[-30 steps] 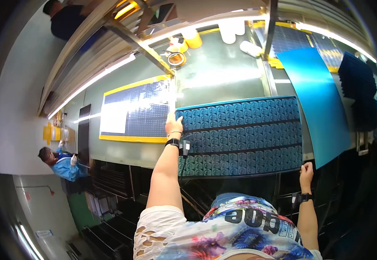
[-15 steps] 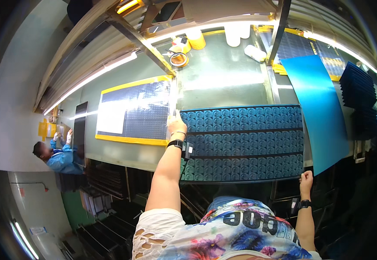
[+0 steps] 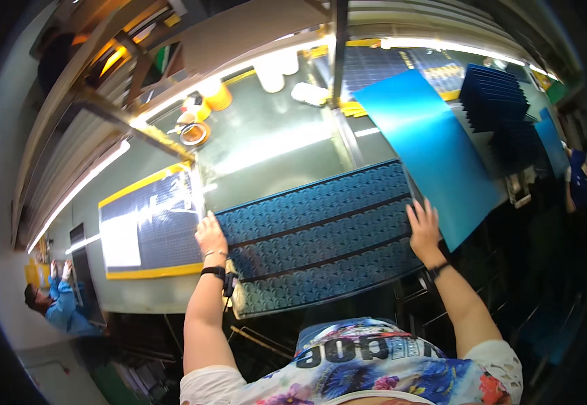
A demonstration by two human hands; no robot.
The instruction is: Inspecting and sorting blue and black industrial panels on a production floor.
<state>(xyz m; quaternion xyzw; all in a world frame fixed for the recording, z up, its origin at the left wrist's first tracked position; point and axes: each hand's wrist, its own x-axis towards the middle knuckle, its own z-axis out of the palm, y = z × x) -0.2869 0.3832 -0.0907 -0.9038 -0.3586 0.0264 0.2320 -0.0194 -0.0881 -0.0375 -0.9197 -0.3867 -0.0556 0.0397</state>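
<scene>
A dark blue panel [image 3: 320,233] with rows of round raised patterns, parted by black bands, lies in front of me at the near side of the bench. My left hand [image 3: 210,237] is at its left edge, fingers bent around the side; the fingertips are partly hidden. Beside the right edge is my right hand [image 3: 424,233], its fingers stretched and apart, the thumb side close to the panel. Just past that hand lies a glossy bright blue sheet [image 3: 435,148], slanting across the bench.
A yellow-bordered patterned sheet [image 3: 165,229] lies left. Rolls of tape [image 3: 194,133] and white containers [image 3: 270,73] stand at the back. A dark ribbed stack [image 3: 493,101] is far right. A metal post [image 3: 339,50] rises behind. A co-worker [image 3: 60,307] in blue works far left.
The view has turned, so the bench appears tilted and shifted left. My right hand has left the near right corner, moved up along the right edge, and its fingers have spread. My left hand has slid nearer.
</scene>
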